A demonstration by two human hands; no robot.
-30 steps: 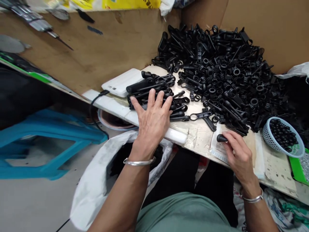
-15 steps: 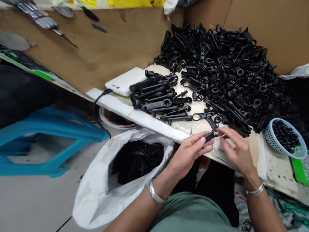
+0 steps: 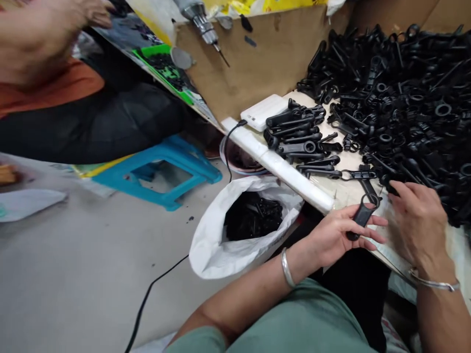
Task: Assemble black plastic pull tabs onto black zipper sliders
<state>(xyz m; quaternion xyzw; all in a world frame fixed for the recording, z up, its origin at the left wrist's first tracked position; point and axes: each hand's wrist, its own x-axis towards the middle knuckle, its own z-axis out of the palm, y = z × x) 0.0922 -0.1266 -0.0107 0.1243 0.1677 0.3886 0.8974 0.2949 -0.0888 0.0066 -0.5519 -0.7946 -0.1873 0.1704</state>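
Observation:
My left hand (image 3: 340, 233) holds a black plastic handle with a ring at one end (image 3: 362, 216) between thumb and fingers, just over the table's front edge. The ring points away from me. To its right, my right hand (image 3: 421, 215) is at the near edge of a big heap of loose black plastic parts (image 3: 401, 117), fingertips pinched together. A dark bit shows at those fingertips, too small and partly hidden to name. Beyond my left hand, another black ringed piece (image 3: 362, 174) lies on the table. Farther left, several similar black handles (image 3: 300, 147) lie stacked in a row.
A white box (image 3: 265, 110) with a black cable sits by the table's edge. Below stands a white sack (image 3: 209, 245) of black parts. A blue stool (image 3: 165, 171) and a seated person's leg (image 3: 110, 122) are at left. A power driver (image 3: 202, 24) hangs above.
My view has swung left, bringing the other person into sight. My right hand has moved away from the handle to the heap's edge. The handle stays in my left hand, its ring now exposed.

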